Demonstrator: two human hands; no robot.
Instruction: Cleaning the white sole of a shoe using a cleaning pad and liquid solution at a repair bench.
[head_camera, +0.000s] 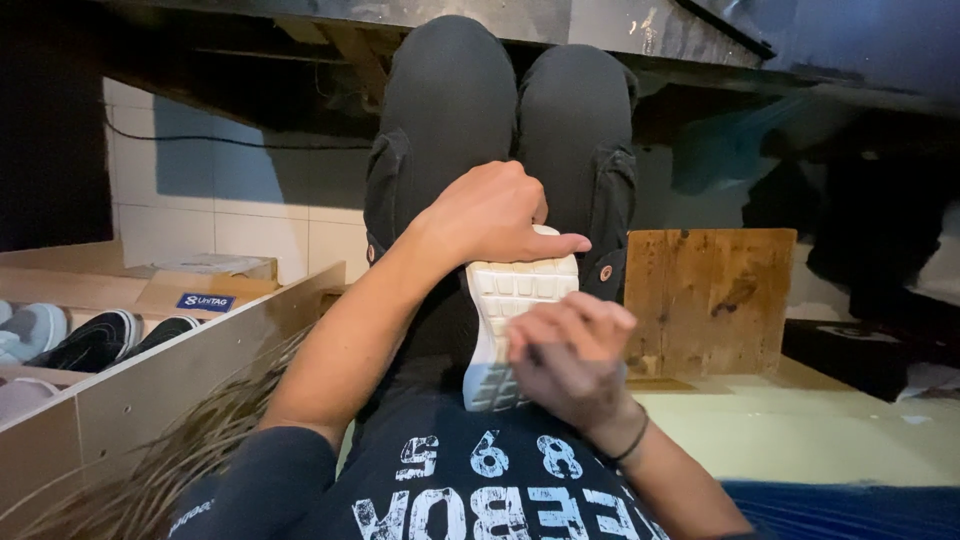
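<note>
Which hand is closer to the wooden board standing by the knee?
Right. The right hand works at the heel end of the white shoe sole, just beside the wooden board. The left hand grips the sole's toe end, farther left.

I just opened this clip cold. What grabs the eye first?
A white grid-patterned rubber shoe sole at centre, resting on the person's dark-trousered lap. The left hand grips its far end; the right hand presses its near end. At far left, dark slip-on shoes lie in a wooden tray.

The person wears dark grey trousers (500, 120) with buttoned side pockets, a black printed shirt (480, 480), and a thin black wristband (632, 440) lower right.
</note>
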